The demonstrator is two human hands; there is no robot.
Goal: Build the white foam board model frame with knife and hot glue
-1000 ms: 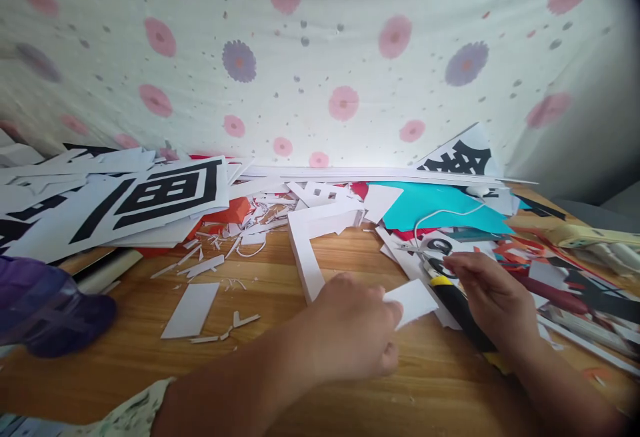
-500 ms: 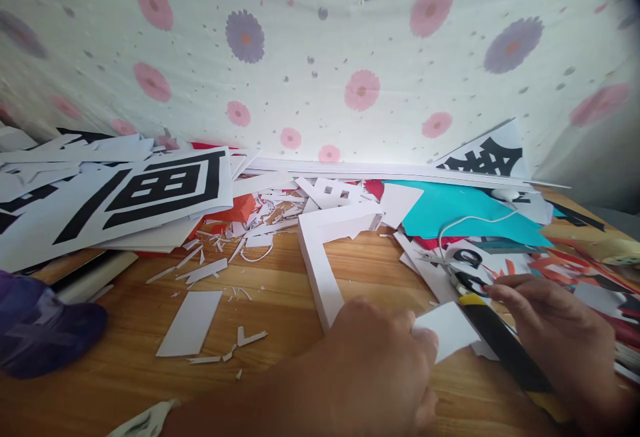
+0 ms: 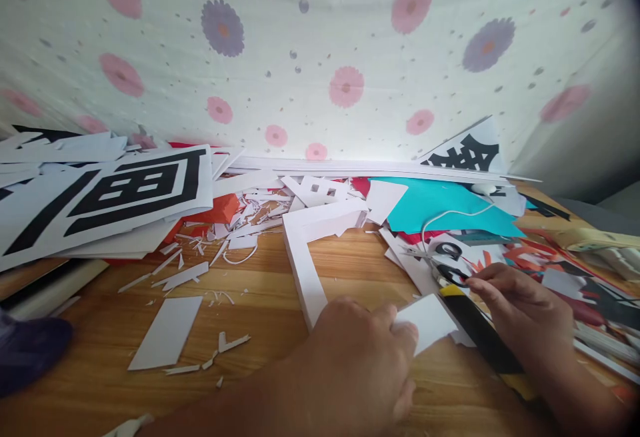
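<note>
My left hand [image 3: 360,357] is closed on the edge of a small white card piece [image 3: 427,324], which sticks out to the right of the fingers. Just beyond that hand, an angled white strip structure [image 3: 300,270] stands on edge on the wooden table. My right hand [image 3: 525,307] has its thumb and forefinger pinched at a black handle loop of the scissors [image 3: 445,272], whose blades point left. A black and yellow tool [image 3: 483,330], perhaps a utility knife, lies between the two hands.
Paper scraps [image 3: 185,276] and a white card rectangle [image 3: 167,334] lie at left. Large sheets with black characters [image 3: 145,187] are piled behind them. A turquoise sheet [image 3: 445,207] and a white cord [image 3: 457,212] lie at back right. A flowered curtain [image 3: 280,44] hangs behind.
The view has turned slightly right, so everything appears farther left. Both hands keep nearly the same poses, the left on the card piece and the right at the scissors handle.
</note>
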